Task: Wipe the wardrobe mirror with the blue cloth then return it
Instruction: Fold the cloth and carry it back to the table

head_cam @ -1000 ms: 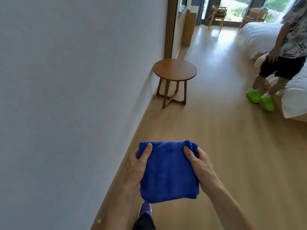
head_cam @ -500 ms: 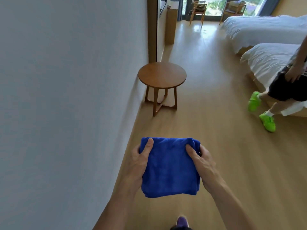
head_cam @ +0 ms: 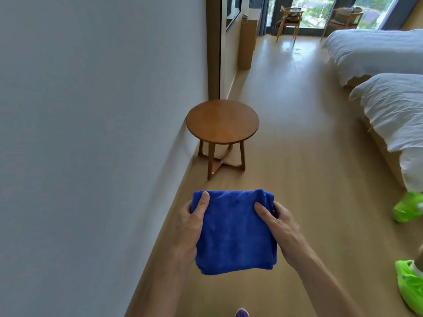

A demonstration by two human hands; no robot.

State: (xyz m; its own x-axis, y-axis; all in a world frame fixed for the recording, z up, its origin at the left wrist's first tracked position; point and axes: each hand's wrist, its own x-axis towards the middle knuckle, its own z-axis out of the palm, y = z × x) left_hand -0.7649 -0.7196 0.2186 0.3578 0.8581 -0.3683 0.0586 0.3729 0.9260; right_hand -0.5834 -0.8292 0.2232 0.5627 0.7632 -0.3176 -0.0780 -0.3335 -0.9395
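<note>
The folded blue microfibre cloth is held flat at the near centre, clamped at its sides by the left hand and right hand, each grip closed, probably ready for setting on the round wooden desk ahead

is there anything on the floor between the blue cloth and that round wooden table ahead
Nothing visible. The blue cloth is held folded between the left hand and the right hand, and the floor up to the round wooden table is bare. The green shoes are off to the right.
</note>
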